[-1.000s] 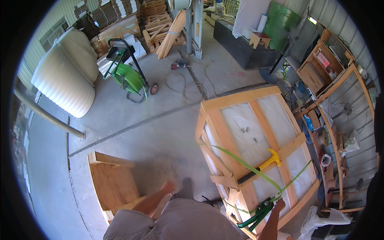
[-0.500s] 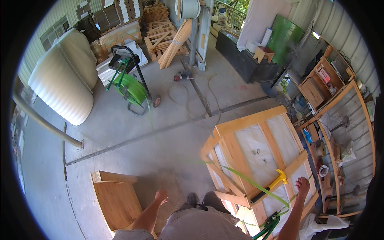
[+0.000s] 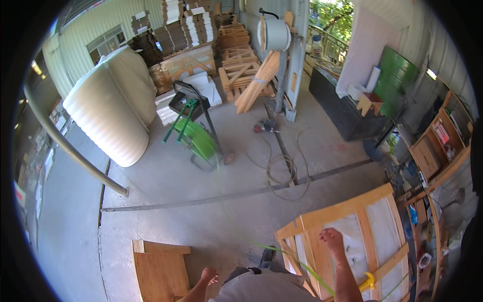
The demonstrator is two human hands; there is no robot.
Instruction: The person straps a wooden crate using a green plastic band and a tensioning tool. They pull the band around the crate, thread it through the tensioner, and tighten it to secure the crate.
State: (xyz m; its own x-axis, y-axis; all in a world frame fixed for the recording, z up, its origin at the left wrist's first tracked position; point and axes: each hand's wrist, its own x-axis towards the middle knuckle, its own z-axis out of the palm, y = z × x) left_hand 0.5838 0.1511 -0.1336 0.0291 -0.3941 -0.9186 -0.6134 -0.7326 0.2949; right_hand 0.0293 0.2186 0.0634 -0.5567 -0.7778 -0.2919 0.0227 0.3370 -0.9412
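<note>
A wooden crate (image 3: 347,211) with pale panels between its slats fills the lower right. My right hand (image 3: 332,240) lies on its near top frame, fingers apart, holding nothing. A green strap (image 3: 302,268) crosses the crate's corner just left of my right forearm. It runs back toward the green strap-reel cart (image 3: 198,136). A yellow tool (image 3: 367,283) sits on the crate beside my right arm. My left hand (image 3: 209,276) hangs free at the lower edge with nothing in it, next to a plywood box (image 3: 158,269) on the floor.
A large cream tank (image 3: 113,110) stands at the left behind a slanted metal pipe (image 3: 70,151). A cable (image 3: 282,166) and a power tool (image 3: 261,127) lie on the concrete. Stacked pallets (image 3: 241,65) are at the back, shelves (image 3: 432,151) and a dark bench (image 3: 347,113) at the right.
My right hand has risen from the crate's near lower corner onto its top frame. My head has tilted up, so the crate sits lower in view. My left hand has stayed near the plywood box.
</note>
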